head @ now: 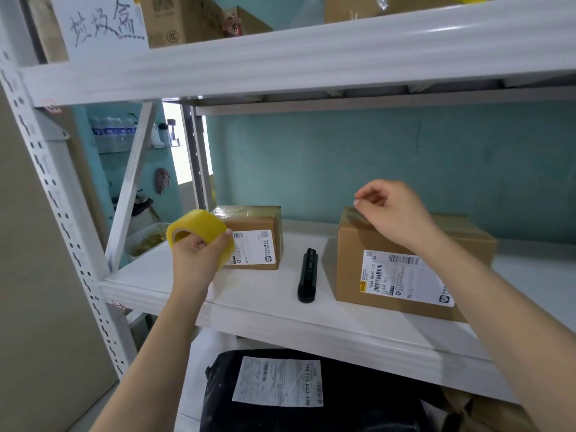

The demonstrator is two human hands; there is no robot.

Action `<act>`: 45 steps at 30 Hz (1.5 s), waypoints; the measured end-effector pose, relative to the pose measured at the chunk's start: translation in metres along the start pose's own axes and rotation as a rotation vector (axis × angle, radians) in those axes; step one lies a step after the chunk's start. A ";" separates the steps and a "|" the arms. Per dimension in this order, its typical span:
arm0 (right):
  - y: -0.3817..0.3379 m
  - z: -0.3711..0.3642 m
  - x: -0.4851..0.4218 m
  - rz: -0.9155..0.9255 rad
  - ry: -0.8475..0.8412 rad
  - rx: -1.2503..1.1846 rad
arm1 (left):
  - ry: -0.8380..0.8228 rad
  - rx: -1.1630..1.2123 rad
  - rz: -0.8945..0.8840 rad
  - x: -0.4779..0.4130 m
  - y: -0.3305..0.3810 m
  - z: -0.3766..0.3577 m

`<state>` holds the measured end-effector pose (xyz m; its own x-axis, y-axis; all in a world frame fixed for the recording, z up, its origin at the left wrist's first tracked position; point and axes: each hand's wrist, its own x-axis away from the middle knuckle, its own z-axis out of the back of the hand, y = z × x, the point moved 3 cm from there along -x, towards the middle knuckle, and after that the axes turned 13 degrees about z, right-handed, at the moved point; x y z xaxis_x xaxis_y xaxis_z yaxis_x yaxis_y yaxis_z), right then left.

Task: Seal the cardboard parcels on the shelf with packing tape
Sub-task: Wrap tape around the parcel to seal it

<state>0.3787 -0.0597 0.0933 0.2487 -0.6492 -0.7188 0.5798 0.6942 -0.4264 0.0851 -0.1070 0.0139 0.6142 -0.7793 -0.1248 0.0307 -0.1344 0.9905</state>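
two parcels are set on the white shelf (255, 294). at left, a yellow tape roll (194, 224) is gripped by the left hand (199, 249), in front of the small parcel (255, 241). a black tool (307, 275) is laid between. at the large parcel (399, 275)'s top left corner, a clear tape strip (356, 203) is pinched by the right hand (394, 210).

A white shelf (265, 291) — small parcel (258, 241), black tool (307, 275), larger parcel (352, 266).

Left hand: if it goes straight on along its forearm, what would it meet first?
Probably the small cardboard box, just beyond the tape roll that the left hand grips. The roll overlaps the box in this view, so the gap between them is unclear.
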 end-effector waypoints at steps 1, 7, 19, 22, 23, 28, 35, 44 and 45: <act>-0.004 -0.002 0.001 0.018 -0.012 0.012 | -0.009 0.017 -0.013 0.002 0.007 -0.002; -0.039 -0.029 0.009 0.184 -0.183 0.020 | -0.156 0.140 -0.041 0.015 0.068 -0.013; -0.045 -0.052 0.025 -0.389 -0.158 -1.220 | -0.566 0.568 0.136 0.056 0.110 -0.091; -0.038 -0.038 0.033 -0.409 -0.044 -1.226 | -0.560 0.582 0.138 0.058 0.108 -0.101; -0.036 -0.032 0.036 -0.403 -0.005 -1.190 | -0.560 0.589 0.137 0.060 0.106 -0.103; -0.034 -0.009 0.044 -0.343 0.156 -1.039 | -0.526 0.753 0.072 0.070 0.094 -0.117; -0.027 0.019 0.039 -0.359 0.233 -0.828 | -0.355 0.750 0.073 0.071 0.071 -0.138; -0.013 0.069 0.030 -0.378 0.211 -0.694 | -0.274 0.378 -0.182 0.069 0.071 -0.136; -0.009 0.078 0.031 -0.374 0.206 -0.678 | -0.319 0.445 -0.093 0.058 0.065 -0.138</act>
<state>0.4416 -0.1106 0.1178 -0.0558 -0.8518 -0.5209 -0.0176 0.5224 -0.8525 0.2315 -0.0767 0.0792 0.3530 -0.8894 -0.2904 -0.3051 -0.4028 0.8629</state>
